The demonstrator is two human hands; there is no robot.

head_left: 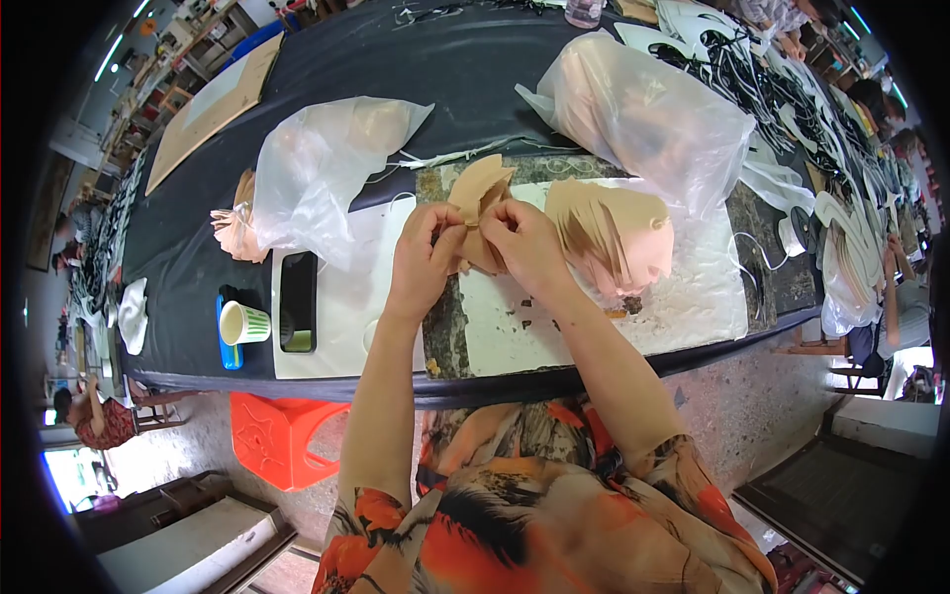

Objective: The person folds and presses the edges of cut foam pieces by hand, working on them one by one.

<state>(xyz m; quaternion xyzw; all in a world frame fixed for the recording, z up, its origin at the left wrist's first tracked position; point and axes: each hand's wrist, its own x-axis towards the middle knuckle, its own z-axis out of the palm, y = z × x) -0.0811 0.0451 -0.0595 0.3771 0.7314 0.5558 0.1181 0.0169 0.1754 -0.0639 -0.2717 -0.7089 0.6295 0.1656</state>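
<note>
We have both hands on the folded tan pieces, over the dark worn board near the middle of the black-covered surface. Left hand: fingers narrow, thumb and index pinching the pieces on their left side. Right hand: fingers narrow too, pinching them on the right, close beside the left fingertips. The pieces stick up above both hands and show below between them; exact layer count, can't tell.

Just right of our right hand: a fanned pile of tan and pink pieces on the white sheet, dark crumbs scattered near it. Beyond the pile, the right plastic bag, bulky, with pinkish contents. White spool right of the sheet, cord trailing.

Left of our left hand: the left plastic bag, with more tan pieces fanned out at its left end. Nearer us, black phone on a white board; paper cup, green-marked, tilted, over a blue item. Red stool below the surface edge. One person at far left, another at far right.
</note>
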